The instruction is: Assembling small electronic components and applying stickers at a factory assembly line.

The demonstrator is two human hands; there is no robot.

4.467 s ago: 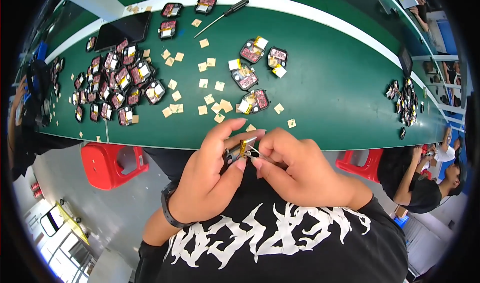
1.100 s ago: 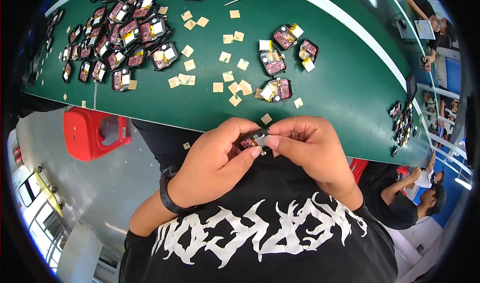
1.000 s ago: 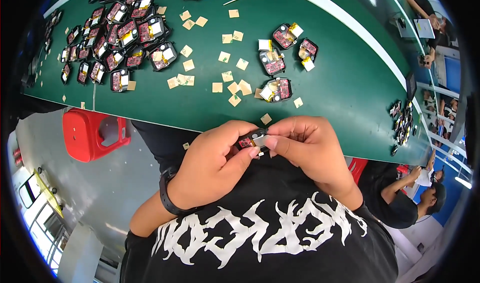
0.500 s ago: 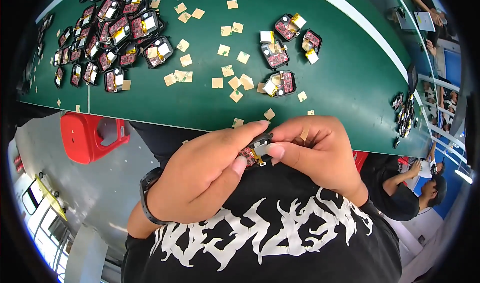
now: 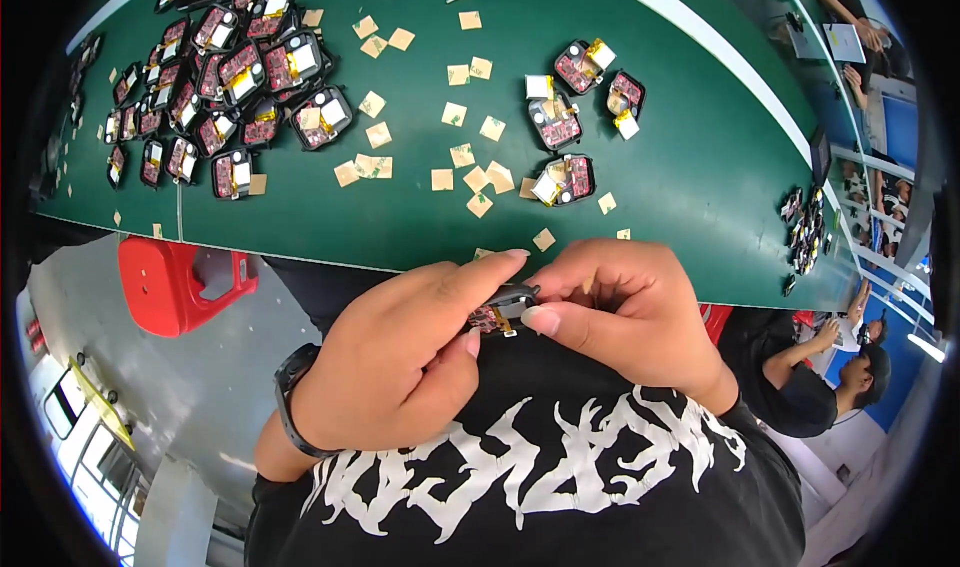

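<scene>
A small open black case with a red circuit board [image 5: 488, 320] is held close to my shirt, just off the table's near edge. My left hand [image 5: 400, 342] wraps round its left side, closed, with fingers over the far rim and the thumb at the near side. At the right end of the case, my right hand [image 5: 625, 312] pinches with thumb and forefinger. A bit of tan adhesive paper [image 5: 588, 285] shows among my right fingers. Most of the case is hidden by my hands, and it looks tilted.
On the green table [image 5: 690, 197] lie scattered tan adhesive squares [image 5: 442, 180]. A heap of open black cases [image 5: 240, 72] fills the left; several more [image 5: 556, 122] lie right of centre. A red stool [image 5: 155, 287] stands below left. Other people sit at far right.
The case has tilted in my hands, and its white part no longer shows. The tan paper among my right fingers has shifted down and shows less. The table view has shifted slightly.
</scene>
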